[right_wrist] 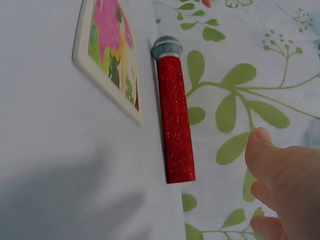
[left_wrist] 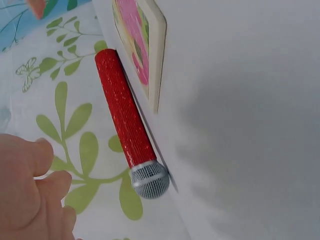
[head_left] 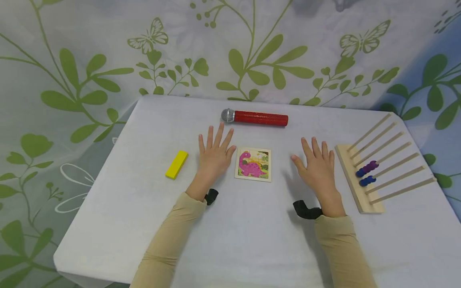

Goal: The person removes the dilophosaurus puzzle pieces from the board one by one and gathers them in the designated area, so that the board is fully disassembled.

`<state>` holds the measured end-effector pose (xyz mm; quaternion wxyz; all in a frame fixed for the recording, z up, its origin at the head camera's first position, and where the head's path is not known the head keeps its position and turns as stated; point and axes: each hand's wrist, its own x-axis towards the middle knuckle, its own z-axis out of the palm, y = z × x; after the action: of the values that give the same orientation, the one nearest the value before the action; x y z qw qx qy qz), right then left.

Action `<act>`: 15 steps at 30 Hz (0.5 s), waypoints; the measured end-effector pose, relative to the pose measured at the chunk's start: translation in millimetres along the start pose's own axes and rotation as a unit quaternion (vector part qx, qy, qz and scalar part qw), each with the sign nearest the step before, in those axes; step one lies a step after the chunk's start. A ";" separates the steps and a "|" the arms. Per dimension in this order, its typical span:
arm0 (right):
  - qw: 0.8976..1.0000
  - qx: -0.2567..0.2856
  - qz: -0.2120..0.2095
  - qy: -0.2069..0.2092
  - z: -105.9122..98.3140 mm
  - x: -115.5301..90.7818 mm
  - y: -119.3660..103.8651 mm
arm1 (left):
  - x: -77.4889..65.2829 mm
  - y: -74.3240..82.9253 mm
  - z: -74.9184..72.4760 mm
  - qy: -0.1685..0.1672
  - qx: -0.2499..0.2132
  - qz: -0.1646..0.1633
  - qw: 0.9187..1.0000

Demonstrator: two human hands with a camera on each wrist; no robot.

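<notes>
Between my two hands lies a square puzzle board with a pink dinosaur picture in a pale frame. My left hand is just left of it, palm down, fingers spread and holding nothing. To the right of the board, my right hand is stretched out too, with a shadow beside it and nothing in its fingers. A red toy microphone with a silver head lies beyond the board. Both wrist views show this microphone near the board's edge, with the right thumb apart from it.
A yellow block lies left of my left hand. On the right stands a wooden peg rack with slanting rods, some bearing blue and purple beads. The white table meets a leaf-patterned cloth at its back edge.
</notes>
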<state>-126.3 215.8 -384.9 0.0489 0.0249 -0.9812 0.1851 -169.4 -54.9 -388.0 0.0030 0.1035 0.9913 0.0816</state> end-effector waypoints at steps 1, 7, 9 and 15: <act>1.000 -0.001 0.001 0.001 -0.1 0.1 -0.5 | -0.1 0.3 0.4 0.001 -0.001 0.002 1.000; 1.000 -0.003 0.008 -0.001 -0.6 0.3 -2.9 | -0.5 0.9 3.2 -0.001 0.008 0.000 1.000; 1.000 0.000 0.008 -0.005 0.2 0.0 -2.9 | -0.8 0.5 4.0 -0.007 0.011 -0.005 1.000; 1.000 0.023 -0.007 -0.013 5.0 2.9 -9.0 | 1.1 -0.2 6.6 -0.034 -0.005 0.001 0.999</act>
<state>-129.0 205.5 -385.9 0.0372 0.0347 -0.9770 0.2071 -170.3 -53.9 -394.6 0.0368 0.1076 0.9901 0.0826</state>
